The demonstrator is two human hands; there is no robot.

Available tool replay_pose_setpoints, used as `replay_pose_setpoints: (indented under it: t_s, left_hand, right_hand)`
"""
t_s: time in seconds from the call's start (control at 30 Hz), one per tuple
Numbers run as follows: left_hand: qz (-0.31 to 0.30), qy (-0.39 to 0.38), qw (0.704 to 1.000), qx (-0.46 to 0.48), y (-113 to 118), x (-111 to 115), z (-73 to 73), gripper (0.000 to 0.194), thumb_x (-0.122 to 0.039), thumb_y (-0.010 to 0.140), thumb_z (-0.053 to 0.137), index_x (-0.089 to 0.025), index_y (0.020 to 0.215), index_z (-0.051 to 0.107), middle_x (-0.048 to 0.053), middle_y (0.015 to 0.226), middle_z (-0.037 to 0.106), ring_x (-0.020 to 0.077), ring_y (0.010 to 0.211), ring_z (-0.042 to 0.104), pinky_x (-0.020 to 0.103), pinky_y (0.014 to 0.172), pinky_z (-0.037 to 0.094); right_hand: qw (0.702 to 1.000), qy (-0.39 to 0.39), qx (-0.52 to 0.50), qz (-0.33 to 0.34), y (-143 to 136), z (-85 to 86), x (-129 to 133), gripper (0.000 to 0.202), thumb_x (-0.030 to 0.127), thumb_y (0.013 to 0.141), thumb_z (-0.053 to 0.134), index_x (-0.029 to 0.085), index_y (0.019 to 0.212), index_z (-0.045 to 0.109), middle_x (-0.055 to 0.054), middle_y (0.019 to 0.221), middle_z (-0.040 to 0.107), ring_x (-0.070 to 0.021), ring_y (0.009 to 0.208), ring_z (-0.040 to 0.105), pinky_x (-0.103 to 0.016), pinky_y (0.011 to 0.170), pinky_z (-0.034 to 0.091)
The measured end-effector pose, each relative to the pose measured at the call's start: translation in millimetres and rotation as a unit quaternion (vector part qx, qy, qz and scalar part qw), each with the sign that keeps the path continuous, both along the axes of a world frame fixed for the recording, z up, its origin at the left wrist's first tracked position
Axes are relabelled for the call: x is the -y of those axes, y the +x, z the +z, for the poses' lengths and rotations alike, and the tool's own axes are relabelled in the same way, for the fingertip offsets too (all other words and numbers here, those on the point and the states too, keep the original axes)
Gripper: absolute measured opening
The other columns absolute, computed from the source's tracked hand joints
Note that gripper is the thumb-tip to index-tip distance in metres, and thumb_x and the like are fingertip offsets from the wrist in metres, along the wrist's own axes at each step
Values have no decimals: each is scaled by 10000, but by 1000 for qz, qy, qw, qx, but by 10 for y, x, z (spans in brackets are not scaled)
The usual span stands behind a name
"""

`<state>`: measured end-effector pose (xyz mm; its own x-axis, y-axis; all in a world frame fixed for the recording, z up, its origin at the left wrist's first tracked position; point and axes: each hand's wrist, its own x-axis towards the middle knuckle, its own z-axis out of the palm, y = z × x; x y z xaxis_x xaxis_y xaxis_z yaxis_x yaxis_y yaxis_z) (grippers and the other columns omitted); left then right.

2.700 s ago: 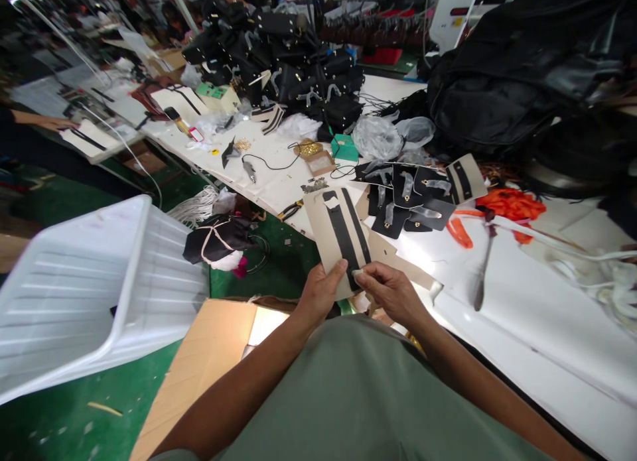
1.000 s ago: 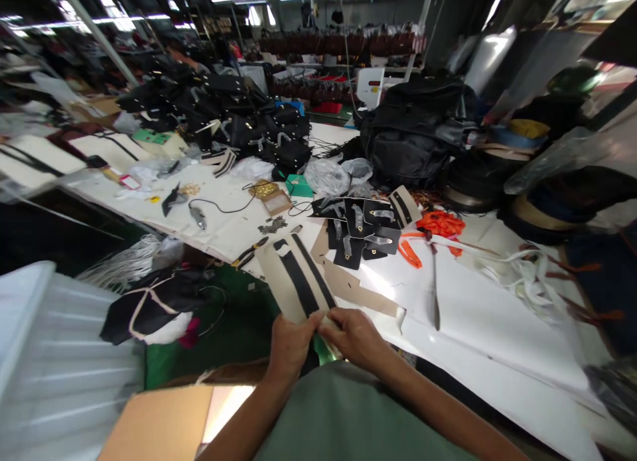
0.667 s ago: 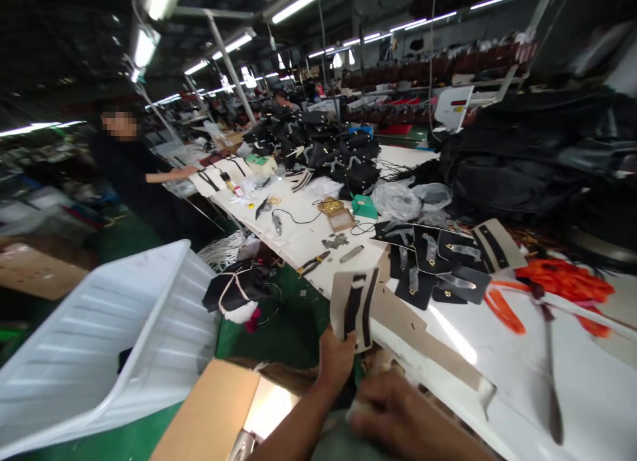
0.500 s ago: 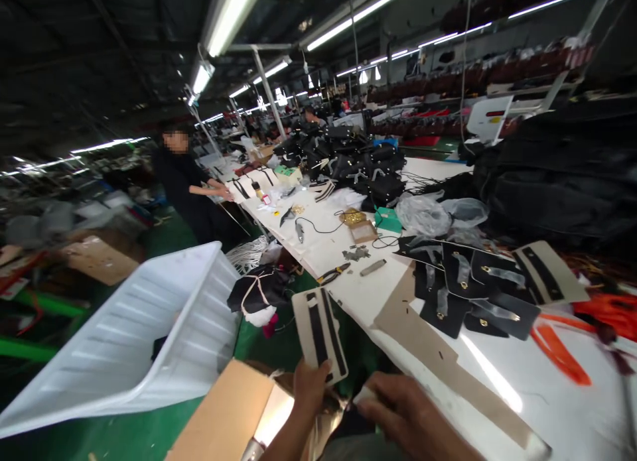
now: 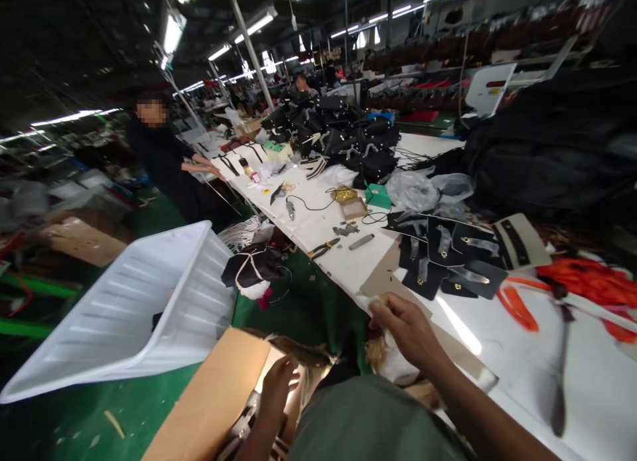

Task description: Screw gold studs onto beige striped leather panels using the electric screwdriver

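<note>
My left hand [image 5: 277,389] is inside the mouth of an open cardboard box [image 5: 209,388], its fingers apart and slightly bent. No panel shows in it; light-coloured pieces lie below in the box, partly covered by my forearm. Over the table's front edge, my right hand [image 5: 404,325] pinches a small white piece [image 5: 366,303], whose kind I cannot make out. Beyond it on the white table [image 5: 378,262] lie several black panels [image 5: 423,278] with gold fittings and clear-wrapped straps. A beige panel with black strips [image 5: 528,239] lies at their right.
A large white tub [image 5: 184,315] stands at the left on the green floor. Yellow-handled pliers [image 5: 323,249] and a grey-handled tool [image 5: 361,241] lie near the table edge. Orange material [image 5: 572,282] is at right. A co-worker [image 5: 159,156] stands at the table's far left.
The beige panel with black strips has left my left hand, which moved down and left into the box. My right hand rose toward the table with the white piece. The view shifted.
</note>
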<state>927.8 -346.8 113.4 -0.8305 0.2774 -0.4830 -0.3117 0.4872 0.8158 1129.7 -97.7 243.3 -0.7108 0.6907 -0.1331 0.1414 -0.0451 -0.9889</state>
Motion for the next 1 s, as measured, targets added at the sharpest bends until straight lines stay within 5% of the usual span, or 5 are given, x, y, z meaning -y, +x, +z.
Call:
replay_pose_setpoints:
  t_s: [0.17, 0.33, 0.67, 0.77, 1.0]
  left_hand:
    - [-251, 194, 948, 17, 548, -1224, 745, 585, -526, 746, 791, -163, 1196, 699, 127, 1129, 737, 233, 921, 709, 352, 850, 581]
    - [-389, 267, 881, -17, 1090, -1712, 1209, 483, -436, 816, 773, -174, 1219, 723, 101, 1094, 753, 210, 878, 696, 283, 778, 560]
    - [-406, 232, 882, 62, 1114, -2346, 960, 359, -489, 786, 775, -139, 857, 814, 61, 727, 730, 174, 670, 626, 269, 639, 484]
    - [-429, 216, 875, 58, 1010, -2578, 910, 330, -464, 794, 766, -137, 829, 792, 56, 735, 722, 167, 683, 618, 265, 650, 483]
    - [-618, 196, 761, -5, 502, -3293, 458, 286, -377, 844, 722, -161, 1027, 763, 79, 908, 762, 185, 779, 686, 274, 717, 541]
  right_hand:
    - [996, 48, 14, -75, 131, 116, -16, 458, 600, 919, 591, 199, 705, 644, 1, 667, 612, -173, 661, 547, -283, 631, 426]
    - [983, 99, 3, -155, 360, 1, 4, 437, 605, 925, 592, 218, 781, 736, -61, 853, 700, -243, 856, 634, -330, 797, 486]
    - [943, 4, 108, -315, 499, -251, -230, 611, 704, 734, 731, 254, 1145, 772, -76, 1145, 764, -333, 1087, 665, -426, 986, 489]
    - [946, -6, 89, -313, 397, -207, -362, 509, 674, 787, 704, 226, 1018, 773, -58, 1019, 770, -293, 976, 669, -373, 891, 503]
    - [900, -54, 110, -418, 300, -97, -619, 480, 684, 904, 559, 226, 774, 620, -9, 710, 630, -214, 736, 573, -298, 694, 449]
